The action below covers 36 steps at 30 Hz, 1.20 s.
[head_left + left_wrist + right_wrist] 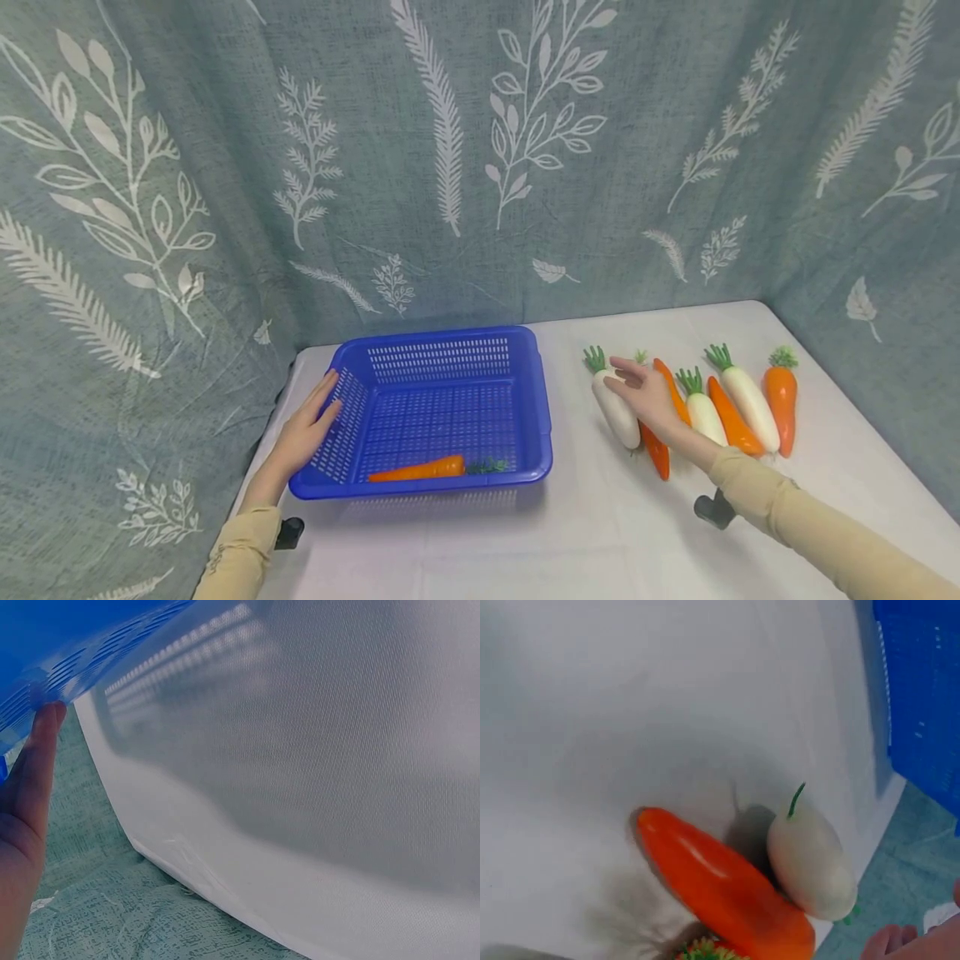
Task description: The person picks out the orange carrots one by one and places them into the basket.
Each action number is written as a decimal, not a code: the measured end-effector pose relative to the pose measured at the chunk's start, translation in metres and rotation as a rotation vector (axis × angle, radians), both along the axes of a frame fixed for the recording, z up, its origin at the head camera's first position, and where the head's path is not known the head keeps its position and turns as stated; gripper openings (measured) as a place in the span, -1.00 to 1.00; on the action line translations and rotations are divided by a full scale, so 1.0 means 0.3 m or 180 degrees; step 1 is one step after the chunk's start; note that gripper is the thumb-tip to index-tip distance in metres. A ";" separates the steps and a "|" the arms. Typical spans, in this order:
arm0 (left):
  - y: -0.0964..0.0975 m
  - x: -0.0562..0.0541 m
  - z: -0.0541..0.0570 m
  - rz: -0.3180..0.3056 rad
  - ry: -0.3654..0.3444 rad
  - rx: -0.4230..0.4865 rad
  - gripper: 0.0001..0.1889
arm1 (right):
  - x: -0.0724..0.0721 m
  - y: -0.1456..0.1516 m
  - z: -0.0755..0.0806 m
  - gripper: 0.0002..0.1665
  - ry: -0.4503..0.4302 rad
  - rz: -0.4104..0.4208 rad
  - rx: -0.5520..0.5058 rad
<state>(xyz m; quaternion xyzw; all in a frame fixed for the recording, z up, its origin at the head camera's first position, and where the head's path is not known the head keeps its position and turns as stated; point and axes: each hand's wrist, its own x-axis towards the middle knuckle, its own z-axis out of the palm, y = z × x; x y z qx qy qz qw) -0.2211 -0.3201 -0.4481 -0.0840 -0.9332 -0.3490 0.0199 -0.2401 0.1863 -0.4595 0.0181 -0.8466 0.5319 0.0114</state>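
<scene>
My left hand [303,433] lies along the left side of the blue plastic basket [546,417], fingers extended at its rim. In the left wrist view, a finger [46,739] is against the outer slotted wall. One orange carrot [420,469] with a green top rests inside, along the basket's near wall. Over the leftmost white radish [618,417] hovers my right hand [651,400], thumb and fingers apart with nothing between them. Below that hand, a carrot [657,454] lies beside this radish; the right wrist view shows the radish [810,862] against an orange carrot [720,881].
Right of the hand lie more carrots [780,404] and white radishes [752,408], close together on the white table [585,533]. A grey-green leaf-patterned curtain [480,167] hangs behind and along both sides.
</scene>
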 end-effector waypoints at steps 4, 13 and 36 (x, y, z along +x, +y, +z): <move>-0.002 -0.001 -0.001 0.0002 -0.0018 -0.0003 -0.41 | 0.001 0.022 -0.001 -0.39 -0.0191 -0.0256 0.0038; -0.005 -0.002 -0.003 -0.0006 0.0001 0.0025 -0.42 | 0.019 0.032 -0.022 -0.37 -0.0375 -0.0705 0.0188; 0.002 0.009 0.005 0.0027 -0.0034 0.0036 -0.42 | 0.016 -0.014 -0.100 -0.43 -0.0191 -0.1046 0.0413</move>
